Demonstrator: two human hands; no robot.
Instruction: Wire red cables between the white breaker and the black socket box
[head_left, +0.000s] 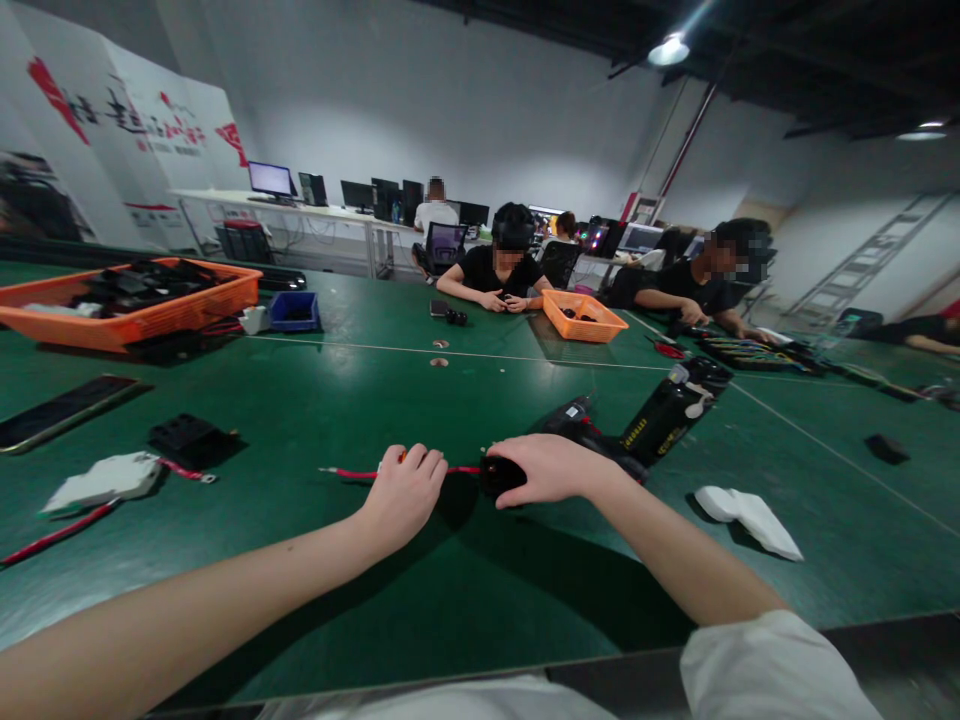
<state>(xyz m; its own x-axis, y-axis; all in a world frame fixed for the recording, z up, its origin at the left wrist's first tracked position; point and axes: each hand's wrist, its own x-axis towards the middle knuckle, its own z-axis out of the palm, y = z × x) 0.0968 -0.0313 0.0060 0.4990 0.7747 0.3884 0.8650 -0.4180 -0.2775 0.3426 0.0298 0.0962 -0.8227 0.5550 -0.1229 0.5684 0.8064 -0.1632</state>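
My left hand [405, 502] is closed around a red cable [354, 474], whose bare metal end sticks out to the left. The cable runs rightward into a small black block-shaped part [492, 476]. Around that part my right hand [546, 466] is wrapped, hiding much of it. Just beyond the right forearm lies a black power tool [574, 415], beside a black cylindrical object [667, 415] with yellow lettering. To the left rest a black plastic part [189, 440], a white part [109, 482] and another red cable [64, 533].
An orange basket [187, 318] of black parts stands at the left, near a small blue bin [295, 312] and a phone [64, 412]. A white piece [750, 518] lies right. Across the green table [360, 375], two people sit near a second orange basket [589, 328].
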